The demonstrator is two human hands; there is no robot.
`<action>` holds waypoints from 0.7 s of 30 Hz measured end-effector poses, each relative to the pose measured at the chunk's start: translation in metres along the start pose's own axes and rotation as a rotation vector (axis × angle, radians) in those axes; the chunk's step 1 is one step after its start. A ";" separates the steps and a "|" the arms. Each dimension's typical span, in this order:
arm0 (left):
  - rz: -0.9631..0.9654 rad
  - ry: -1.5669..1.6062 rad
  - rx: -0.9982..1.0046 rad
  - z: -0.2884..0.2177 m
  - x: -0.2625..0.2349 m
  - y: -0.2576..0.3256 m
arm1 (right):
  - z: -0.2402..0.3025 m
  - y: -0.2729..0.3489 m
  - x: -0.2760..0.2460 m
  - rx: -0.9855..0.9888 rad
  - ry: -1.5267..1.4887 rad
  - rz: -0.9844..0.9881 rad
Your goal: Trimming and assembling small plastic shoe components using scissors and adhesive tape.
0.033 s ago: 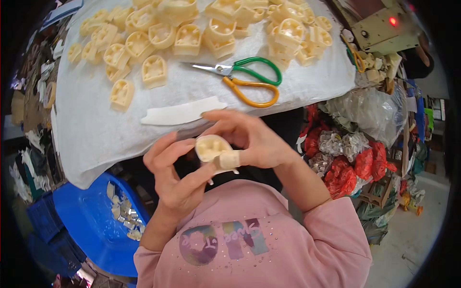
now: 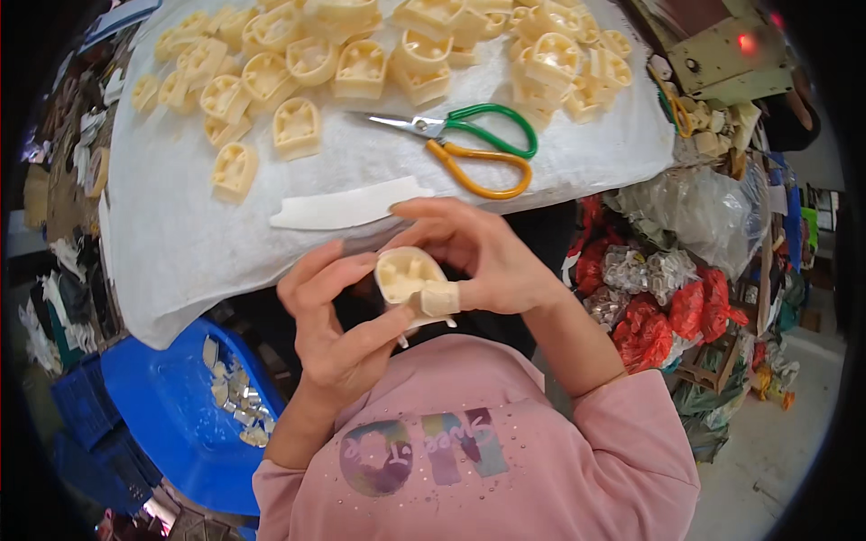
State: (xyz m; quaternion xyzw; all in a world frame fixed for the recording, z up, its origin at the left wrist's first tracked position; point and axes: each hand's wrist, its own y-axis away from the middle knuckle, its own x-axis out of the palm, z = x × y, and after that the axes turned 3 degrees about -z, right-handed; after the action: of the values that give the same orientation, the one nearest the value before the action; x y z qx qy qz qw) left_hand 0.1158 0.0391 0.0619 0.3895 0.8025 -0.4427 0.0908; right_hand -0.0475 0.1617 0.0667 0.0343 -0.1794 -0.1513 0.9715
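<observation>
The left hand [image 2: 338, 329] and the right hand [image 2: 478, 257] were together at the centre of the view, close to the chest, both closed around one cream plastic moulded part [image 2: 403, 275]. The left hand cupped the part from 8 o'clock, its fingers curled beneath it and its thumb against the lower edge. The right hand closed over the part from 2 o'clock, its fingers arched across the top; one finger carried a beige tape wrap [image 2: 439, 298] and pressed on the part's near rim. The open hollow side of the part faced the camera. The part was held clear of the surface [image 2: 180, 243], which was covered with a white cloth and lay toward 12 o'clock from the hands. On that cloth, a flat white strip [image 2: 347, 207] lay just beyond the hands. A pair of scissors [image 2: 469, 144] with one green and one orange handle loop lay further out at 1 o'clock, blades pointing to 9 o'clock. A heap of like cream moulded parts [image 2: 361, 63] stretched across the far edge from 10 to 1 o'clock. A blue crate [image 2: 171, 406] stood at 8 o'clock below the surface. Red and clear plastic bags [image 2: 667, 288] were piled at 3 o'clock.
</observation>
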 end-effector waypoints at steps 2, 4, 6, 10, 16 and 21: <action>0.056 0.051 -0.007 0.003 -0.005 0.002 | 0.001 0.001 0.003 -0.132 0.120 -0.026; -0.085 0.475 -0.340 -0.001 -0.005 0.001 | -0.006 -0.001 0.001 -0.374 0.394 -0.131; 0.122 0.603 -0.638 0.009 -0.007 0.009 | -0.009 -0.002 -0.003 -0.541 0.568 -0.154; 0.166 1.280 -0.869 0.003 0.016 0.005 | -0.015 -0.005 0.009 -0.726 0.630 -0.088; -0.040 1.201 -0.988 -0.008 0.029 0.012 | -0.031 -0.005 0.019 -0.661 0.581 -0.127; -0.097 1.080 -0.914 -0.007 0.027 0.012 | -0.043 -0.007 0.017 -0.636 0.431 -0.115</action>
State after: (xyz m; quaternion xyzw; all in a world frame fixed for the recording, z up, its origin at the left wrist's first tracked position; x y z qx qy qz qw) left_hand 0.1068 0.0631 0.0455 0.4413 0.8572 0.1899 -0.1853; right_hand -0.0192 0.1502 0.0314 -0.2276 0.0867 -0.2429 0.9390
